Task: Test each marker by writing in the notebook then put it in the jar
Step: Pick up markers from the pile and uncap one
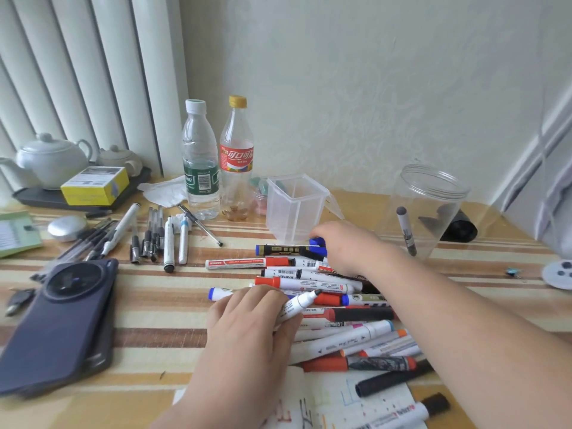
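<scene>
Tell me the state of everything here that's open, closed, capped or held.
clear jar: upright, lid off, holds one grey-capped marker.
left hand: grips an uncapped white marker.
right hand: curled on a blue marker.
water bottle: capped.
cola bottle: capped.
square tub: hinged lid open.
notebook: open, scribbled on.
teapot: lid on.

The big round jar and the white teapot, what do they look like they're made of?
Jar: clear plastic, most likely. You can see straight through its wall to the marker inside, and the rim looks moulded with threads. Teapot: looks like glazed white ceramic, opaque with a soft sheen.
</scene>
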Tool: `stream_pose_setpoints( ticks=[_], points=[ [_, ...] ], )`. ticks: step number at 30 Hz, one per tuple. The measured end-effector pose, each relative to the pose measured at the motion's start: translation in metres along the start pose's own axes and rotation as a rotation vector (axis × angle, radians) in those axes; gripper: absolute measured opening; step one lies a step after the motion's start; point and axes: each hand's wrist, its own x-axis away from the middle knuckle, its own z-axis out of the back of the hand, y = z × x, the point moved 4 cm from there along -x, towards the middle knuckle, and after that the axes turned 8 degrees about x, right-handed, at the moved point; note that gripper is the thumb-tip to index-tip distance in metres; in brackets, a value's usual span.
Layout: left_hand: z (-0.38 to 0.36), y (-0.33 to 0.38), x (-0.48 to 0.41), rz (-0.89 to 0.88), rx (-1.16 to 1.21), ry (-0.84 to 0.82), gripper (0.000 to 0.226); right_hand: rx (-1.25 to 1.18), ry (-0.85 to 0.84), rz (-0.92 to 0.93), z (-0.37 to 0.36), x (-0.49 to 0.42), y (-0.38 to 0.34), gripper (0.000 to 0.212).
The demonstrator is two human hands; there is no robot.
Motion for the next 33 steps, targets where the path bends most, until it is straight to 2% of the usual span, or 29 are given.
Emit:
stream_pose_setpoints(
  ticks=[7,9,12,14,16,18,21,23,25,27,33],
  points=[
    [0.004,0.001,0.0,0.017,-0.005,0.008,0.024,0.124,0.004,0.001,0.01,-0.008,-0.001,0.04],
    [0.004,0.001,0.0,0.028,-0.008,-0.006,0.024,0.159,0.029,-0.028,0.01,-0.009,0.003,0.025],
    [0.006,0.004,0.001,0.039,-0.004,-0.031,0.029,0.149,0.071,-0.079,0.014,0.0,0.01,0.019],
    [0.008,0.007,0.001,0.038,-0.01,-0.041,0.029,0.076,0.161,-0.085,0.022,0.019,0.016,0.009],
    [0.012,0.009,0.001,0.039,-0.014,-0.045,0.027,-0.164,0.273,-0.067,0.025,0.049,0.019,0.02],
    [0.015,0.014,0.001,0.024,0.022,-0.064,0.023,-0.667,0.276,-0.057,0.018,0.083,0.019,0.031],
    [0.02,0.022,0.002,0.009,0.133,-0.11,0.017,-1.57,-0.032,-0.079,-0.011,0.122,0.001,0.017],
    [0.019,0.025,0.005,0.022,0.17,-0.145,0.009,-1.898,-0.191,-0.163,-0.03,0.133,-0.008,0.019],
    [0.018,0.027,0.007,0.023,0.197,-0.159,0.003,-2.044,-0.22,-0.219,-0.039,0.137,-0.012,0.021],
    [0.019,0.031,0.009,0.01,0.221,-0.165,0.015,-2.086,-0.187,-0.21,-0.04,0.139,-0.014,0.023],
    [0.022,0.035,0.01,-0.039,0.291,-0.18,0.022,-1.925,0.058,-0.105,-0.043,0.145,-0.005,0.02]
  ],
)
